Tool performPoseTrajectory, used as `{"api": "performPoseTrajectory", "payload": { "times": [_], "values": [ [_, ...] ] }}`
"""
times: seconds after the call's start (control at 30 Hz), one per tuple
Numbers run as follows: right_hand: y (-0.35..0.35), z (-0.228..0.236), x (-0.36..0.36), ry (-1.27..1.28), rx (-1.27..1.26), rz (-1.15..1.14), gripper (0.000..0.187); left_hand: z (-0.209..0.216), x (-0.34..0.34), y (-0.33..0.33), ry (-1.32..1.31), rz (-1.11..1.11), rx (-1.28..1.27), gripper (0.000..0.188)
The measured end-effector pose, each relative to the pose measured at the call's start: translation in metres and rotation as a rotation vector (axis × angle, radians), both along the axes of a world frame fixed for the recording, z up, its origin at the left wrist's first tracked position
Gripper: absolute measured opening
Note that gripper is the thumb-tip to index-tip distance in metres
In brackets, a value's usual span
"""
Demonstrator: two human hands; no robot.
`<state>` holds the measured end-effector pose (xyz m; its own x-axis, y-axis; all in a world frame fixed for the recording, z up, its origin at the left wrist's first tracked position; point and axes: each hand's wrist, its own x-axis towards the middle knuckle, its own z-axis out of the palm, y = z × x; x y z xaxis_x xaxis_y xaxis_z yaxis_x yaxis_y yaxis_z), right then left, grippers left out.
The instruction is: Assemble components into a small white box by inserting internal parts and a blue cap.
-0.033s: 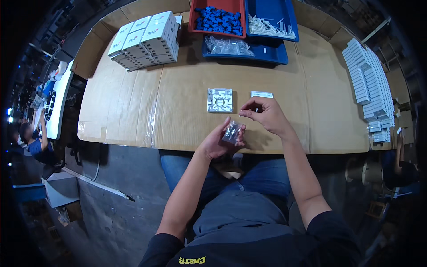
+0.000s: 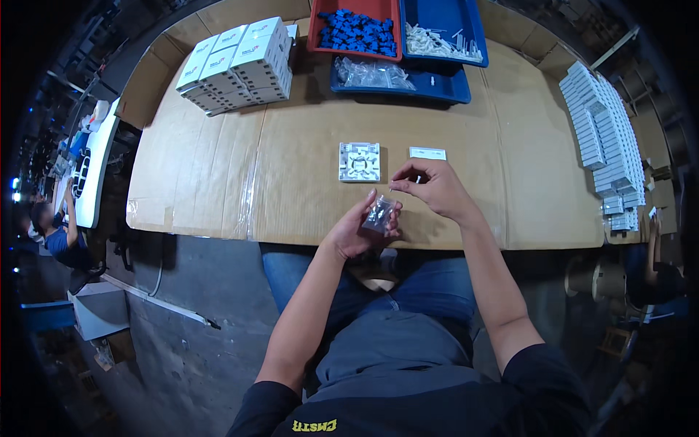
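My left hand (image 2: 364, 229) is closed around a small clear plastic bag (image 2: 378, 214), its mouth facing up and toward my right hand. Dark and shiny bits show inside the bag, too small to name. Just above the bag, my right hand (image 2: 428, 188) pinches a small thin piece (image 2: 390, 189) between thumb and forefinger; its kind is unclear. Beyond the hands, a square white plastic box (image 2: 359, 162) with a round grey fitting in its middle lies flat on the cardboard-covered table. A flat white piece (image 2: 427, 154) rests behind my right hand, partly hidden by it.
White boxes (image 2: 240, 62) are stacked at the back left. Far ahead stand a red tray (image 2: 314, 36) of blue parts, a blue tray (image 2: 477, 22) of white parts and a lower blue tray (image 2: 455, 87) with clear bags. Stacked white pieces (image 2: 601, 138) line the right edge.
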<state>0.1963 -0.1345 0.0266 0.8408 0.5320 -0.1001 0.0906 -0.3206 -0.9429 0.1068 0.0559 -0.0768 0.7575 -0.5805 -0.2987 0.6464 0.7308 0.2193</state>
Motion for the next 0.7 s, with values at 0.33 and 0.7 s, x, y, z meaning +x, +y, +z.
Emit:
{"api": "performPoseTrajectory", "payload": {
  "times": [0.33,0.7],
  "values": [
    [0.003,-0.008,0.003,0.114,0.013,0.361,0.013,-0.003,-0.004,0.001,-0.12,-0.015,0.026,0.044],
    [0.015,-0.011,-0.016,0.162,-0.173,0.423,0.041,-0.006,-0.01,0.0,-0.178,0.046,0.026,0.033]
  ]
}}
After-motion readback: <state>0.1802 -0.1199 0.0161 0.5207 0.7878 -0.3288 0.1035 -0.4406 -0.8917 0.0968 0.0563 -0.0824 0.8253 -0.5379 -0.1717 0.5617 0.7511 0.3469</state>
